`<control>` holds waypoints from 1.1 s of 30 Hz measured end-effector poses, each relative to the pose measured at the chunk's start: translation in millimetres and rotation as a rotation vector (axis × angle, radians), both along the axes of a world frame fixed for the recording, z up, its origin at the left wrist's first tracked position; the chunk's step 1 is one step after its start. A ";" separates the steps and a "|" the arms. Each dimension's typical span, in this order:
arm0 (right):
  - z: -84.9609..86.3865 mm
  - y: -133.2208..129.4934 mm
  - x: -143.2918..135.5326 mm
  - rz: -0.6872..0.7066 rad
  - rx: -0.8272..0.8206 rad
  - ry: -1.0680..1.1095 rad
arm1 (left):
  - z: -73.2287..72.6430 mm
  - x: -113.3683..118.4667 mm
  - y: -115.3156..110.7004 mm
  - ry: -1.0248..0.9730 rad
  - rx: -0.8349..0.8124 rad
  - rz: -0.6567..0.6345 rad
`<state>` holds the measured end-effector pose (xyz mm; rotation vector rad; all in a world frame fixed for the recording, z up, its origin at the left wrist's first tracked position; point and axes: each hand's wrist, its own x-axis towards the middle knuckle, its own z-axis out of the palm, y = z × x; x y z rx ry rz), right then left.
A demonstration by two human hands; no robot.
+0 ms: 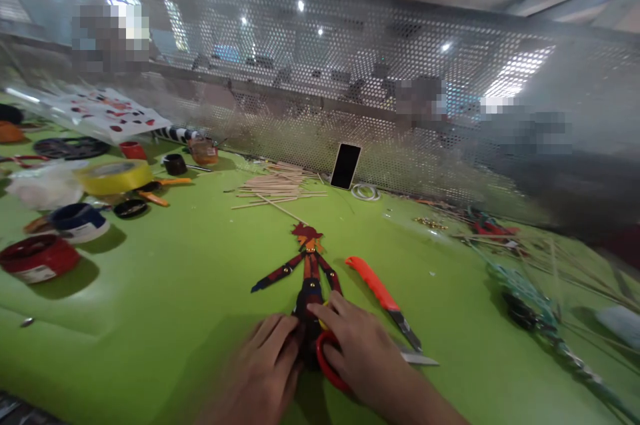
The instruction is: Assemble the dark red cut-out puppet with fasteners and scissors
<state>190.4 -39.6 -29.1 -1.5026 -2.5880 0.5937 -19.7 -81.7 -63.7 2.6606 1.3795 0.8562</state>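
Step in hand, prob.: handling the lower body of the flat, dark red-and-black jointed paper-like figure (311,271), lying on the bright green smooth worktop (200,251) btwn both hands. L hand (265,358): fingers bent & close together at its lower L edge; can't tell if pinching. R hand (367,338): holds scissors w/ red-and-yellow loop handles (325,367), blade pointing R, index fingertip on figure. Next move prob. calls for steadying figure w/ L, keeping blade clear of the orange-handled cutter (377,285) nr R hand.
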 end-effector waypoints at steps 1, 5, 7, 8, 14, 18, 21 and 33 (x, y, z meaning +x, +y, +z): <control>0.3 -0.1 -0.6 0.006 0.006 0.007 | -2.0 -0.8 -0.3 -0.009 0.014 0.004; 2.5 -0.5 -2.5 0.027 0.026 0.039 | -7.0 -6.7 -2.9 -0.051 0.043 0.002; 2.6 -0.7 -2.7 0.025 0.034 0.045 | -7.1 -10.0 -4.1 -0.062 0.033 -0.004; 2.5 -0.9 -2.7 0.025 0.039 0.050 | -7.1 -11.5 -4.6 -0.067 0.024 -0.005; 6.9 -1.0 -5.0 0.025 0.011 0.037 | -11.1 -18.0 -6.3 -0.072 0.016 -0.007; 11.9 0.2 -3.1 0.022 -0.029 0.049 | -6.7 -15.8 -5.9 -0.077 0.004 -0.012; 8.2 1.4 1.8 0.024 -0.066 0.129 | 2.5 -11.1 -4.0 -0.092 -0.055 -0.025; 33.1 21.9 28.7 -0.004 -0.028 0.299 | -2.0 -6.6 -3.9 0.029 0.014 -0.027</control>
